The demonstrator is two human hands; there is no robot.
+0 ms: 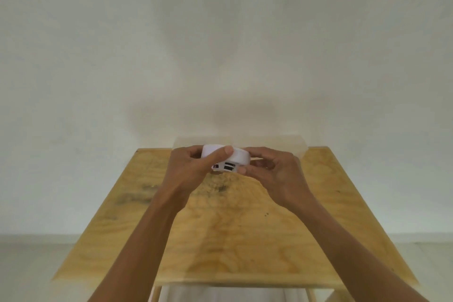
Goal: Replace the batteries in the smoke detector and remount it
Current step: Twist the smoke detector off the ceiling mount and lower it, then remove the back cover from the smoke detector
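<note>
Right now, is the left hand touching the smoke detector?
Touching. The head view shows the left hand gripping the smoke detector, its thumb lying across the white top; the right hand holds the other side.

— What is the detector [229, 159] made of?
— White plastic, smooth and matt, with dark slots in its side.
— And the tabletop [245, 233]?
— Pale wood, plywood by its swirling grain, smooth with a faint sheen. The wall [220, 44] behind looks matt and plain.

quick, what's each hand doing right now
Left hand: fingers curled round the left side of the white smoke detector, holding it.
Right hand: fingers pinch the detector's right edge, holding it above the wooden table.
</note>
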